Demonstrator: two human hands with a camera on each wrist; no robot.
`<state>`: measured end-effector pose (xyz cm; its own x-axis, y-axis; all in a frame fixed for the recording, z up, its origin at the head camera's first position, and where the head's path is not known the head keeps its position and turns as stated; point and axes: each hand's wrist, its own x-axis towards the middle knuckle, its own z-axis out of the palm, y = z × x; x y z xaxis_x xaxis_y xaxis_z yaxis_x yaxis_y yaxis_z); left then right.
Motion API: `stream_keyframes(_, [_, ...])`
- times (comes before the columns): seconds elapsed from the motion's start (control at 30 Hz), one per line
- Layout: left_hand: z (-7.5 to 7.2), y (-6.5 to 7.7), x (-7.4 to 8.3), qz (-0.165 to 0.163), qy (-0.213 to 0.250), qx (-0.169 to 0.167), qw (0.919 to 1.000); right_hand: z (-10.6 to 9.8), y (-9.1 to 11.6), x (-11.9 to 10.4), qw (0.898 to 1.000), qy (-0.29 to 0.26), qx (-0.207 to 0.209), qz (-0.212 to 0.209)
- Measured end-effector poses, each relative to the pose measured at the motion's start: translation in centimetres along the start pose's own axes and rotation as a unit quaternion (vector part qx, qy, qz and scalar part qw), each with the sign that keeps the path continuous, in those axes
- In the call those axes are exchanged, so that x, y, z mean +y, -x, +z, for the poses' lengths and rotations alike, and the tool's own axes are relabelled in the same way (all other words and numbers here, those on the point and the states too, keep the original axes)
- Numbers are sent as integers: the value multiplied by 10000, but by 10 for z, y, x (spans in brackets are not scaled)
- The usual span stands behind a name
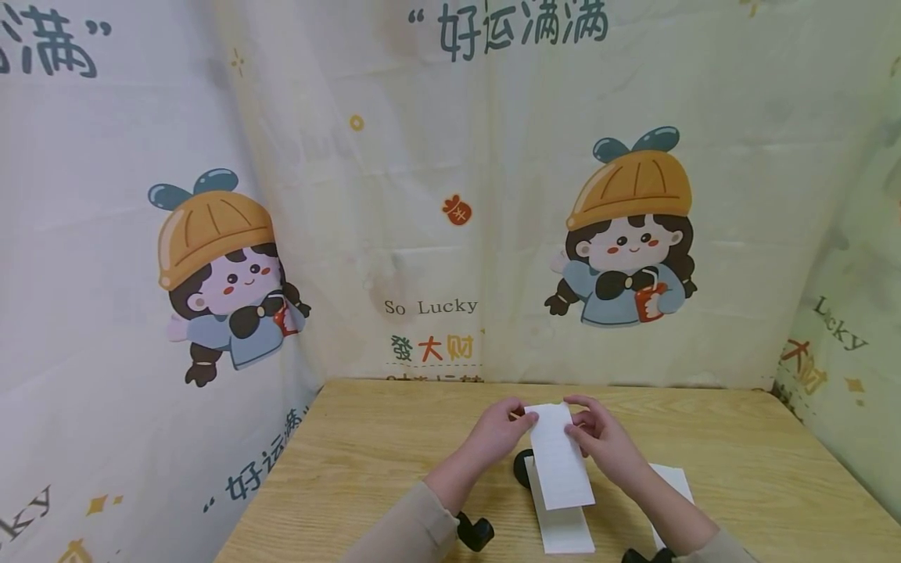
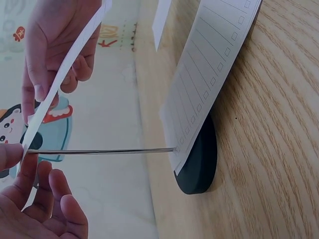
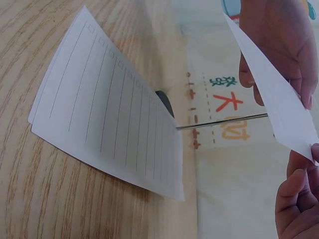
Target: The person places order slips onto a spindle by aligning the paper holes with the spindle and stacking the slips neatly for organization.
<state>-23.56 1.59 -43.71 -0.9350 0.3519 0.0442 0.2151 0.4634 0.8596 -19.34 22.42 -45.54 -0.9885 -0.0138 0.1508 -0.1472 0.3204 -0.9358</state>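
Observation:
Both hands hold a white paper sheet (image 1: 559, 465) by its far end. My left hand (image 1: 498, 432) pinches the left corner between thumb and fingers. At the opposite corner, my right hand (image 1: 607, 438) has its thumb on top and fingers behind. Below the sheet stands a paper spike, its thin metal rod (image 2: 104, 151) rising from a round black base (image 2: 199, 172). The rod's upper end meets the held sheet beside the left fingertips. Several lined sheets with small checkboxes (image 3: 107, 107) are threaded low on the rod, over the base.
Another white paper (image 1: 674, 483) lies on the wooden table (image 1: 366, 453), right of the spike and partly behind the right forearm. A black wrist device (image 1: 475, 533) sits at the left sleeve. Printed cloth (image 1: 394, 258) hangs behind the table.

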Motion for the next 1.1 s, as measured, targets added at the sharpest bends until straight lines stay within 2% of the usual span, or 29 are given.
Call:
stream_keyframes(0.4, [3,-2,2,-153,-76,56,9998,-1,-1,3,9999,-91,-29,45])
stream_keyframes(0.6, [3,-1,4,-213,-15,5,9998,-2,1,3,9998,-162,-86,-71])
stream_keyframes(1.1, [7,-5,0,-155,21,75,9998,0,-1,8,10000,53,-36,-26])
